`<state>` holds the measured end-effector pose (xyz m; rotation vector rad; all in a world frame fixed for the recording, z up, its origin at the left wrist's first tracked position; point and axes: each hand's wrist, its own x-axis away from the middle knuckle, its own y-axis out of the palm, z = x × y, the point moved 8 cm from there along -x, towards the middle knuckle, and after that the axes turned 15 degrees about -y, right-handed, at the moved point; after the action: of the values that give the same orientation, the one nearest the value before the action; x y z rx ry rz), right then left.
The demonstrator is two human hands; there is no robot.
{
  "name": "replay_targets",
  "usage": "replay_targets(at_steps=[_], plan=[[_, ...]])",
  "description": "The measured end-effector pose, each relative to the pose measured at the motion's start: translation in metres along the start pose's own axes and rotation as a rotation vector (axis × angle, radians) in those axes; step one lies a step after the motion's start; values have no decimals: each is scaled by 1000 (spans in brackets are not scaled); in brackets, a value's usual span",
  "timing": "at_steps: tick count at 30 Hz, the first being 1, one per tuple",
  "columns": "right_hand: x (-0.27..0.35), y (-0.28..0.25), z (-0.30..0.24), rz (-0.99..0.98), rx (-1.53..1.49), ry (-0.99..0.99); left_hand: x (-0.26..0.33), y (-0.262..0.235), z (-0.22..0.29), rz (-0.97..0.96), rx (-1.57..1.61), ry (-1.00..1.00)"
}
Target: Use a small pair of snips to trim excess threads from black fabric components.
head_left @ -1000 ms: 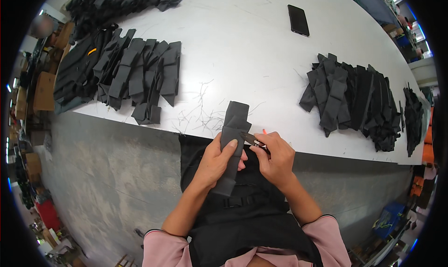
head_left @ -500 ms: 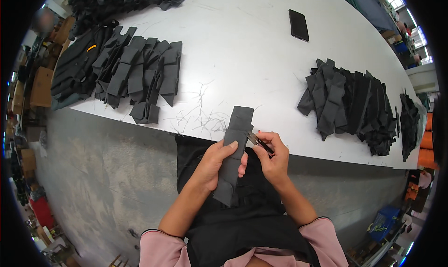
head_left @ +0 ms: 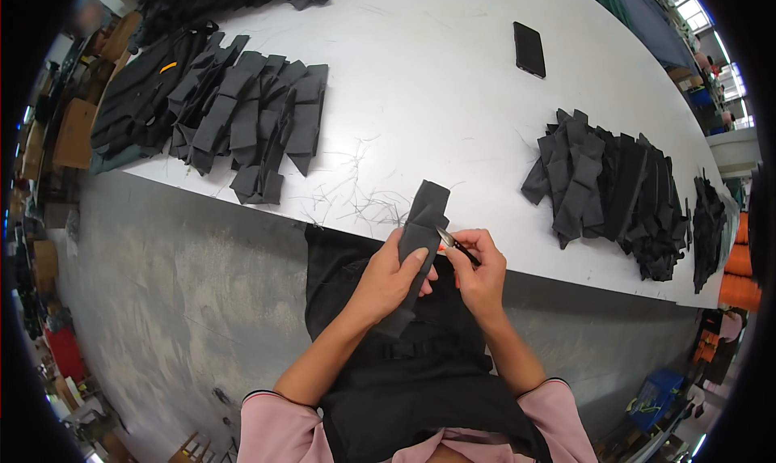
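Note:
A long dark grey fabric strip (head_left: 426, 207), made of folded layers, is pinched in my left hand (head_left: 390, 275), thumb on top and fingertips showing at its right edge. It tilts with its far end over the table's front edge and its lower end above my black apron (head_left: 404, 398). My right hand (head_left: 482, 273) grips small thread snips (head_left: 460, 248) with black handles. Their metal tips meet the strip's right edge, just beyond my left thumb. Whether the blades are closed on a thread is too small to see.
Loose thread ends (head_left: 356, 200) litter the white table (head_left: 436, 99) beyond my hands. Grey strip piles lie at the left (head_left: 259, 115) and right (head_left: 606, 188), beside black bags (head_left: 133, 111) at far left. A black phone (head_left: 529, 50) lies at the back right.
The strip has tilted further, its top leaning right, and its lower end has drawn up. Both hands have shifted slightly right, the snips staying at the strip's right edge.

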<state>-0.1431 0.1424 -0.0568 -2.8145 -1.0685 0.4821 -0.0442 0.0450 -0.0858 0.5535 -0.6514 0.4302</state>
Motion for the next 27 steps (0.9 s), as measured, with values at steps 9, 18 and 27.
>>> replay_targets(at_steps=[9, 18, 27], plan=[[-13, 19, -38, -126, 394, -340, 0, -8, 2, 161, -261, 65], [-12, 26, -39, -141, 514, -459, 8, -9, 11, 378, -653, 176], [-14, 24, 11, -79, -81, 144, -11, -14, -2, 144, -404, 102]])
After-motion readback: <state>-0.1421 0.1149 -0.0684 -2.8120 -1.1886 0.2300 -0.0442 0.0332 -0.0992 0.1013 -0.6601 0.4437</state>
